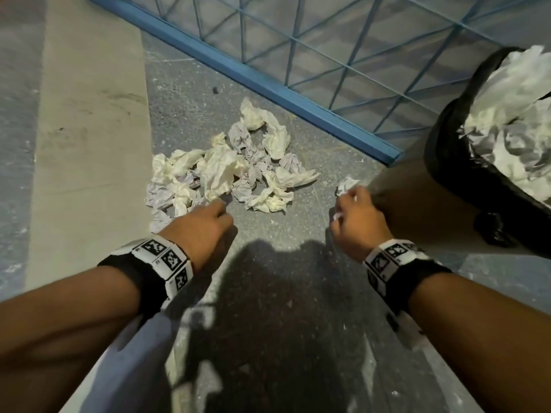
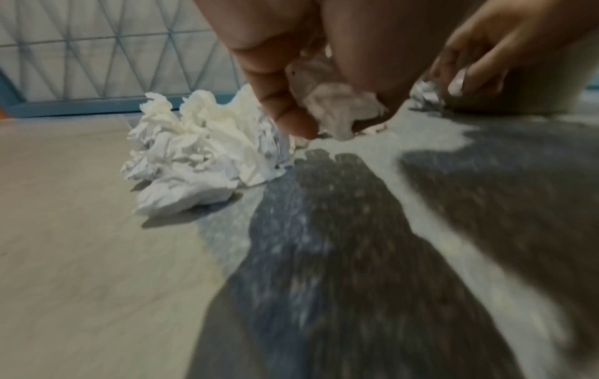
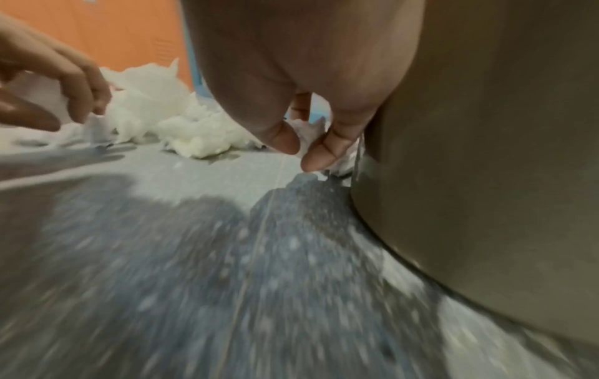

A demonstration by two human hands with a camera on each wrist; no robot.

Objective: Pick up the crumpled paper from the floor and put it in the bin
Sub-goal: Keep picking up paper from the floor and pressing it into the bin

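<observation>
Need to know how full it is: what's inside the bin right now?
Crumpled paper is heaped up to the rim of the bin, over its black liner. Anything beneath that top layer is covered.

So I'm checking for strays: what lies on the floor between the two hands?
Head view: the floor between the left hand and the right hand is bare, holding only shadow. The paper pile sits farther back.

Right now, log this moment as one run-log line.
left hand: grips paper at pile | right hand: pinches paper wad beside bin | bin: already holds paper
</observation>
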